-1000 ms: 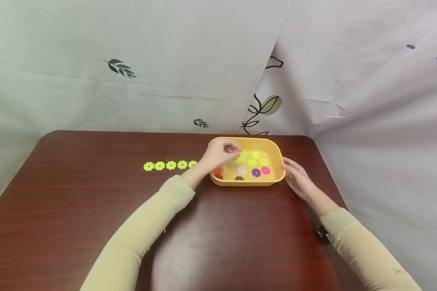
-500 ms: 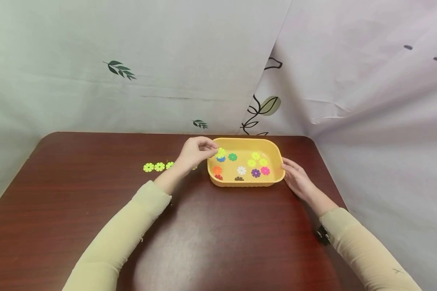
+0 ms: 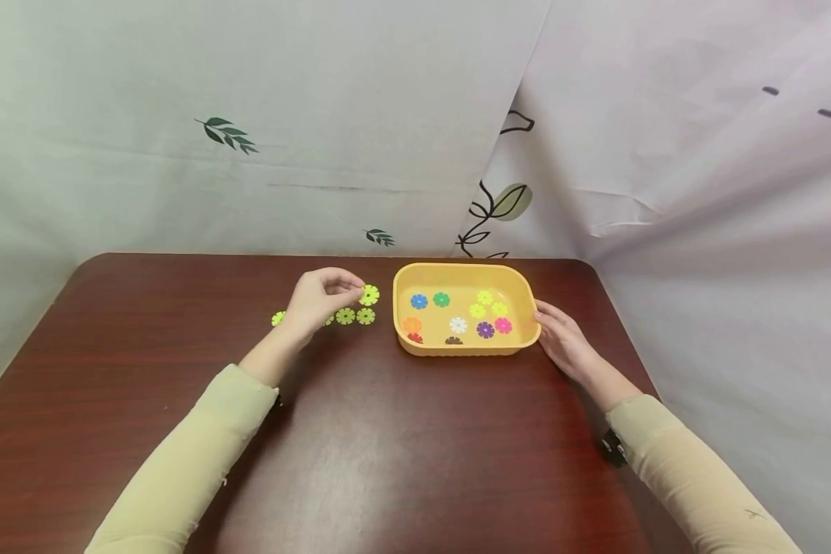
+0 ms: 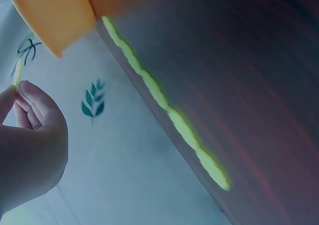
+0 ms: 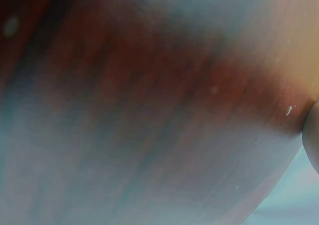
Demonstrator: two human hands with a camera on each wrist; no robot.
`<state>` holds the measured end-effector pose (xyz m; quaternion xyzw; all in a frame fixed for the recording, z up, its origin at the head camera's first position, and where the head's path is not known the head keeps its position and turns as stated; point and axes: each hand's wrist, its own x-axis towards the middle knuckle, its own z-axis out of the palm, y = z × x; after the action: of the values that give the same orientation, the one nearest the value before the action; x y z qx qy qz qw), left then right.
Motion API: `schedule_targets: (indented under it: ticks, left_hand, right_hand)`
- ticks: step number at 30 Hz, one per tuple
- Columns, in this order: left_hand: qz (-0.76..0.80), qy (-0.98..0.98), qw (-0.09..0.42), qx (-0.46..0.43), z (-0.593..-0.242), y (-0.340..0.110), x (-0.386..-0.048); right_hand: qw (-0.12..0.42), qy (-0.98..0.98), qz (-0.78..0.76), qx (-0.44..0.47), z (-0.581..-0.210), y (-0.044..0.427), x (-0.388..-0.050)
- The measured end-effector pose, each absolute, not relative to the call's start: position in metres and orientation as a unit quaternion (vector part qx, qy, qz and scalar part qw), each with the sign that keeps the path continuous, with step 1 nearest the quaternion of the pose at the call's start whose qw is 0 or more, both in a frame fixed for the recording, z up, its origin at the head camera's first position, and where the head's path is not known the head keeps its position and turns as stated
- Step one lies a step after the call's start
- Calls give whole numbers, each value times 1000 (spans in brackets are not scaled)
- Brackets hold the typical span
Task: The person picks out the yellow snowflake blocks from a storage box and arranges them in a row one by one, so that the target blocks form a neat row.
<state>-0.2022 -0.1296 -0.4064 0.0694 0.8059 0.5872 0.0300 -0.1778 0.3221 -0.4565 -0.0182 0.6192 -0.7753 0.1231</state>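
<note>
My left hand (image 3: 318,302) pinches a yellow-green snowflake disc (image 3: 369,295) between thumb and fingers, a little above the table. Below it runs a row of matching discs (image 3: 365,316), partly hidden by the hand. In the left wrist view the row (image 4: 157,93) looks like one line of discs, and the held disc (image 4: 18,71) shows edge-on. To the right stands a yellow plastic basket (image 3: 464,350). With its fingers extended, my right hand (image 3: 569,344) touches the basket's right side. The right wrist view is blurred and catches only a bit of that hand.
Loose discs lie in the basket: blue (image 3: 418,302), green (image 3: 442,299), white (image 3: 458,325), purple (image 3: 485,330), pink (image 3: 502,326) and several others. The brown table (image 3: 388,446) backs onto a pale hanging cloth (image 3: 318,154).
My left hand has come out of the basket with a yellow-green disc and moved left over the row. My right hand has kept its place at the basket.
</note>
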Motion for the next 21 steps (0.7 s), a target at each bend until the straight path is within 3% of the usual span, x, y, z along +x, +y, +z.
schedule_targets:
  ticks: [21]
  left_hand:
    - [566, 824, 31, 22, -422, -211, -187]
  right_hand:
    - [124, 632, -765, 4, -451, 320, -176]
